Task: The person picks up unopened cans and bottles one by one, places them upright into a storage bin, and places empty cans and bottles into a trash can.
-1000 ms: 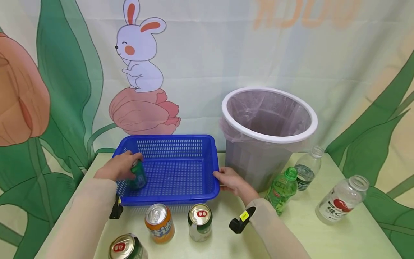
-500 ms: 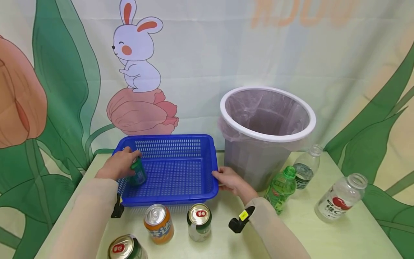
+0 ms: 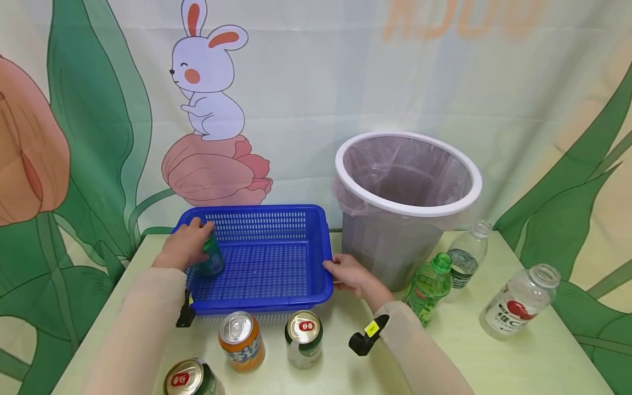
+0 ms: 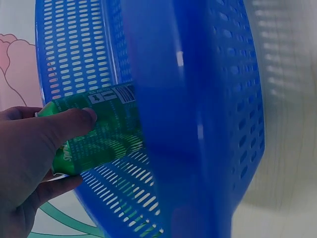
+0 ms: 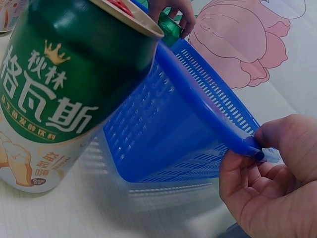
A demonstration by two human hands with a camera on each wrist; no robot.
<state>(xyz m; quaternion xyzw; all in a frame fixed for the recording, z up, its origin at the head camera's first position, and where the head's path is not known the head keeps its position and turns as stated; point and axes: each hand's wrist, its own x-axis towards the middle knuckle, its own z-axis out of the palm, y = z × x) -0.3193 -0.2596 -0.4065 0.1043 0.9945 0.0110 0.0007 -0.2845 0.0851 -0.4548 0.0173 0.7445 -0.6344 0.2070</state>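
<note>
My left hand (image 3: 184, 246) holds a green can (image 3: 213, 259) by its top, inside the left end of a blue plastic basket (image 3: 257, 303). In the left wrist view the thumb lies along the side of that green can (image 4: 106, 126), and the basket wall hides its lower end. At the basket's right end my right hand (image 3: 351, 274) pinches the rim, thumb above and fingers below. Just in front of the basket stand an orange can (image 3: 243, 343) and a green-and-white can (image 3: 304, 340).
A grey bin (image 3: 390, 252) with a clear liner stands right of the basket. Beside it are a green bottle (image 3: 429, 288), a clear labelled bottle (image 3: 466, 257) and a wide clear bottle (image 3: 518, 304). Another can (image 3: 190, 378) is at the near left.
My left hand has shifted slightly up and to the right, still gripping the green can. The right hand stays on the basket rim.
</note>
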